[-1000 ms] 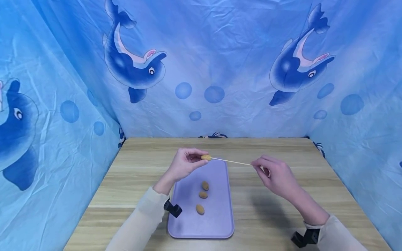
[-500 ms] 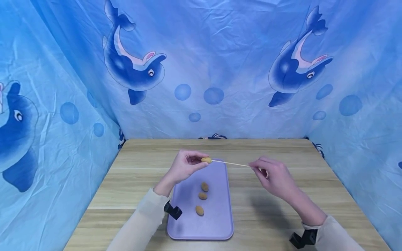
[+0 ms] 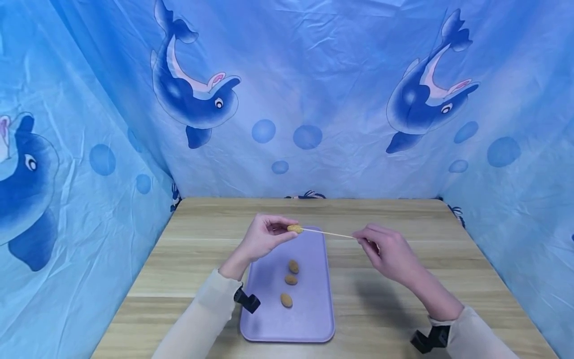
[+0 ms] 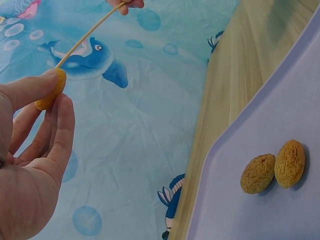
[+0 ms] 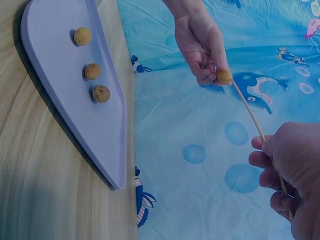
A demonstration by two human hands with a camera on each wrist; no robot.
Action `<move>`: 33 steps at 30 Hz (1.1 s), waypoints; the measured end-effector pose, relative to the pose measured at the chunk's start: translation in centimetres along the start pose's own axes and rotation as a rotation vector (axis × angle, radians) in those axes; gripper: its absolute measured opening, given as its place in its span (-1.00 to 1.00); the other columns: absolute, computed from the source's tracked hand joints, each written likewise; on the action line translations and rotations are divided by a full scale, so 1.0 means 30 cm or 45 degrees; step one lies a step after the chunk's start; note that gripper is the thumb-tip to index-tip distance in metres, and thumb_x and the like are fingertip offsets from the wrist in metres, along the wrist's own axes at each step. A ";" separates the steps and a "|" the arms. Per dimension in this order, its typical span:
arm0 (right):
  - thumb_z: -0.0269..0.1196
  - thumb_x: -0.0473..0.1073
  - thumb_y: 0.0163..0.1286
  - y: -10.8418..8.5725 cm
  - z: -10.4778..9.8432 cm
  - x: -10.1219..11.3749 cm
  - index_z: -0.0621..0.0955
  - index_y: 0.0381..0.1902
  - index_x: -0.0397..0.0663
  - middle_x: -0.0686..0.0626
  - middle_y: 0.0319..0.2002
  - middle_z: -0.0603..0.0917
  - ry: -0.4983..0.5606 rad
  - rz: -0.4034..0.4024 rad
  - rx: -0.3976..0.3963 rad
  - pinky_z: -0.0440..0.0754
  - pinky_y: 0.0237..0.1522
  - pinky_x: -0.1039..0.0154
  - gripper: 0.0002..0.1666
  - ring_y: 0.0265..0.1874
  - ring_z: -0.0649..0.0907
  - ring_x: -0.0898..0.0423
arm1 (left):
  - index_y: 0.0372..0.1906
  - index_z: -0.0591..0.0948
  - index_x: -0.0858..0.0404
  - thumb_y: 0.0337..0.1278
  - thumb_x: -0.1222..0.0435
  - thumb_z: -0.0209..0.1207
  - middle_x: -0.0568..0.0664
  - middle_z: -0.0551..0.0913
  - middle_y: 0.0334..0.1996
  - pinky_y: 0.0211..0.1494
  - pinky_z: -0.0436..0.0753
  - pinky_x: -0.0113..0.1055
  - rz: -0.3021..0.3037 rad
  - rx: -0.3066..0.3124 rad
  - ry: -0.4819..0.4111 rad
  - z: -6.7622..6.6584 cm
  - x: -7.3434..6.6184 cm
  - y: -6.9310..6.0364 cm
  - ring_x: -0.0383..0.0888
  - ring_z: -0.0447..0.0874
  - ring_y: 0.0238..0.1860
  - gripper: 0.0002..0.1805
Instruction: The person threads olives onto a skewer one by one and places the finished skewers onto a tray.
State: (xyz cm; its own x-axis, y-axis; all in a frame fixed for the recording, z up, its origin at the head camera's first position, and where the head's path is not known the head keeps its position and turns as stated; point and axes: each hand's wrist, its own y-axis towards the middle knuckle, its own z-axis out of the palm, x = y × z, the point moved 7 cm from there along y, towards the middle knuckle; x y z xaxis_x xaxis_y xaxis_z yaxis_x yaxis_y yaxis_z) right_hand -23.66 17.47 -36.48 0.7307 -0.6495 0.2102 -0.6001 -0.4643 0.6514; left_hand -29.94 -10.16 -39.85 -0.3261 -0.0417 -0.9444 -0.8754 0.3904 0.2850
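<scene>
Between thumb and fingertips my left hand [image 3: 264,237] pinches a small, oval, wrinkled yellow-brown dried fruit [image 4: 52,90], held above the far end of a lilac tray [image 3: 309,319]. A thin wooden skewer [image 5: 248,110] runs from the fruit's right end to my right hand [image 3: 390,252], which grips it with curled fingers. How deep the skewer's tip sits in the fruit is hidden. On the tray lie three similar dried fruits: a far one [image 3: 293,266], a middle one [image 3: 291,279] close to it, and a nearer one [image 3: 286,300] set apart.
The tray rests on a wood-grain table [image 3: 376,319]. Blue curtains [image 3: 287,89] printed with dolphins hang behind the table and along both sides. A black camera [image 3: 247,298] is strapped to the left wrist, another camera [image 3: 431,339] to the right.
My right hand has shifted slightly left along with the skewer, so the gap between the hands is a little shorter. The left hand and the fruits on the tray stay nearly still.
</scene>
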 end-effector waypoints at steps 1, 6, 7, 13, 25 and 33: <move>0.44 -0.47 0.30 0.000 -0.001 0.000 0.80 -0.15 -0.04 0.14 -0.38 0.71 -0.002 -0.003 -0.006 0.48 -0.52 0.54 -0.74 -0.50 0.45 0.40 | 0.03 0.76 0.49 0.21 0.54 0.42 0.31 0.82 -0.05 -0.05 0.86 -0.39 0.000 0.001 -0.003 0.001 0.001 0.002 -0.26 0.82 -0.19 -0.72; 0.46 -0.49 0.24 0.003 -0.012 0.003 0.82 -0.19 -0.03 0.14 -0.42 0.69 0.001 -0.030 -0.054 0.43 -0.53 0.60 -0.72 -0.53 0.45 0.41 | 0.03 0.75 0.52 0.20 0.53 0.43 0.35 0.81 -0.04 -0.06 0.86 -0.40 -0.022 0.005 -0.032 0.005 0.011 0.007 -0.26 0.82 -0.19 -0.70; 0.47 -0.49 0.23 0.004 -0.015 0.004 0.82 -0.19 -0.03 0.15 -0.43 0.69 0.003 -0.038 -0.064 0.44 -0.53 0.60 -0.71 -0.53 0.45 0.40 | 0.03 0.75 0.53 0.20 0.54 0.43 0.38 0.81 -0.04 -0.06 0.86 -0.40 -0.028 0.005 -0.040 0.005 0.013 0.008 -0.26 0.83 -0.19 -0.70; 0.48 -0.52 0.18 0.008 -0.027 0.010 0.85 -0.20 -0.04 0.17 -0.44 0.69 0.026 -0.084 -0.112 0.48 -0.57 0.51 -0.67 -0.54 0.47 0.39 | 0.04 0.74 0.54 0.20 0.55 0.42 0.43 0.79 -0.02 -0.08 0.85 -0.41 -0.030 0.010 -0.040 0.007 0.018 0.012 -0.28 0.82 -0.21 -0.69; 0.42 -0.56 0.21 -0.009 -0.022 -0.001 0.82 -0.11 -0.09 0.12 -0.38 0.75 0.032 -0.141 -0.078 0.53 -0.51 0.48 -0.63 -0.49 0.54 0.37 | 0.04 0.73 0.56 0.18 0.56 0.42 0.38 0.81 -0.02 -0.06 0.85 -0.41 -0.025 0.015 -0.079 0.038 0.011 0.011 -0.29 0.82 -0.21 -0.68; 0.42 -0.52 0.24 -0.001 -0.021 -0.008 0.83 -0.12 -0.07 0.09 -0.36 0.80 0.037 -0.135 -0.039 0.54 -0.53 0.47 -0.67 -0.50 0.52 0.40 | 0.03 0.73 0.58 0.17 0.57 0.42 0.46 0.78 -0.01 -0.06 0.85 -0.41 -0.014 0.021 -0.083 0.043 0.012 0.013 -0.30 0.83 -0.21 -0.68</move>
State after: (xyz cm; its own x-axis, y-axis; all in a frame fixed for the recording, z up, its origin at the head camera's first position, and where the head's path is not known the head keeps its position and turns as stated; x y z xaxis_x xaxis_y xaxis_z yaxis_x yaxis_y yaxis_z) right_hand -23.61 18.02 -36.08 0.7991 -0.5796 0.1599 -0.5089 -0.5104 0.6932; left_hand -29.93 -8.84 -40.29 -0.2920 0.0134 -0.9563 -0.8728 0.4052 0.2722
